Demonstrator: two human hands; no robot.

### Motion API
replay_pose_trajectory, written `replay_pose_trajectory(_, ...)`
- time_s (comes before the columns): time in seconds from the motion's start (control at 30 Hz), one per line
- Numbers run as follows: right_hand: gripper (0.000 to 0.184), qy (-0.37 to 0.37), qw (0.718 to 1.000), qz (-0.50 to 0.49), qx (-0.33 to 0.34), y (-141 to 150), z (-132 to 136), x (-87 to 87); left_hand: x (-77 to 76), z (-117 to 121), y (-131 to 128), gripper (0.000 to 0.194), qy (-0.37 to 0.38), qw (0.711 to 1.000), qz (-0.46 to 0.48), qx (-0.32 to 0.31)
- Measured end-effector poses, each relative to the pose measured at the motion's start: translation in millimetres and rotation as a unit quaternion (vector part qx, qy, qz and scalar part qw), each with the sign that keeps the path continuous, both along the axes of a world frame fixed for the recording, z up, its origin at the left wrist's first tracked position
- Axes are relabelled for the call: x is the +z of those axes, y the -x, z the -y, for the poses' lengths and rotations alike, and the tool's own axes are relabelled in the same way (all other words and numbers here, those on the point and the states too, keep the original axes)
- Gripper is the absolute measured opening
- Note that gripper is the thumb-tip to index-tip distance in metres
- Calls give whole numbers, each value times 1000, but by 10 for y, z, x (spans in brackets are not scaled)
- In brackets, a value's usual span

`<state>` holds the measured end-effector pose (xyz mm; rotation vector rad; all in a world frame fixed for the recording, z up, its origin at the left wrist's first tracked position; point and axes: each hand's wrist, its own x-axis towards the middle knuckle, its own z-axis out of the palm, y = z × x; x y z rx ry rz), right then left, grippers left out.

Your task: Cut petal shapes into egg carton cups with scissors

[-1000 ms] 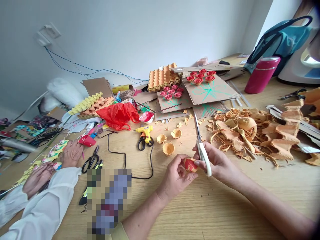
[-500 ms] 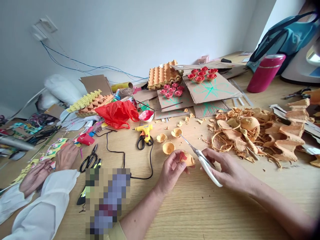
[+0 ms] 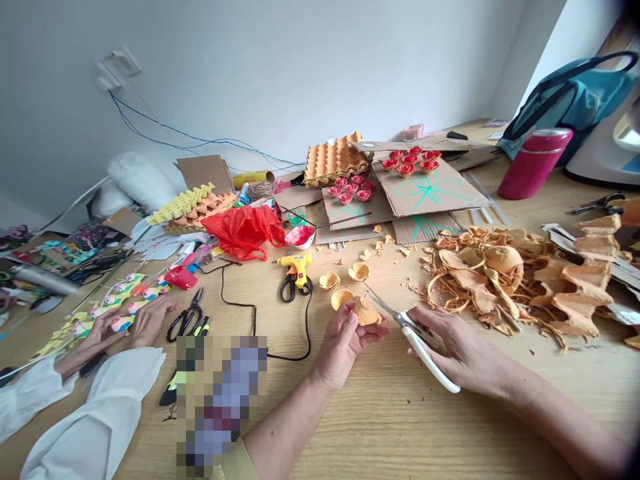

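Note:
Between the thumb and fingers of my left hand (image 3: pixel 345 343) is an orange egg-carton cup (image 3: pixel 367 312) with a cut edge. My right hand (image 3: pixel 453 347) grips white-handled scissors (image 3: pixel 425 353); their blades point up and left, just right of the cup and apart from it. Behind my left hand lies a single carton cup (image 3: pixel 341 298), partly covered by my fingers. Two small stacks of petal-edged cups, a left stack (image 3: pixel 329 281) and a right stack (image 3: pixel 359 271), stand just beyond it.
A yellow glue gun (image 3: pixel 296 265) and black scissors (image 3: pixel 185 320) lie to the left. Carton scraps (image 3: pixel 475 287) heap on the right. Red paper flowers (image 3: pixel 406 169) sit on cardboard behind. A co-worker's hands (image 3: pixel 150 320) hold small painted pieces at far left. A pink bottle (image 3: pixel 535 163) stands back right.
The cup has turned in my left hand, and its red patch no longer shows. My scissors have shifted slightly right and down. The view has moved a little; the co-worker's hands have moved apart.

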<state>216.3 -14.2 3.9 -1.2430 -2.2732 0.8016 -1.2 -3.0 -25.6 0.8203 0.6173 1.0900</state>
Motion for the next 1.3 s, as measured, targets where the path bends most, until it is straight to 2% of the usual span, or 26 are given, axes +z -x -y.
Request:
replay_pose_trajectory(0.3,11,-59,996,64,21,-14,-13,-10,-31,-4,0,41,-25,998,-31,41)
replay_pose_trajectory(0.57,17,-83,993,85,20,-25,-15,-51,-28,1,2,33,-81,991,-83,71)
replay_pose_trajectory(0.73,18,-96,992,86,17,-9,-16,-59,-51,4,15,32,-111,986,-103,67)
replay_pose_trajectory(1.3,22,-110,990,85,31,22,35,-48,-31,-13,32,37,-112,988,-92,49)
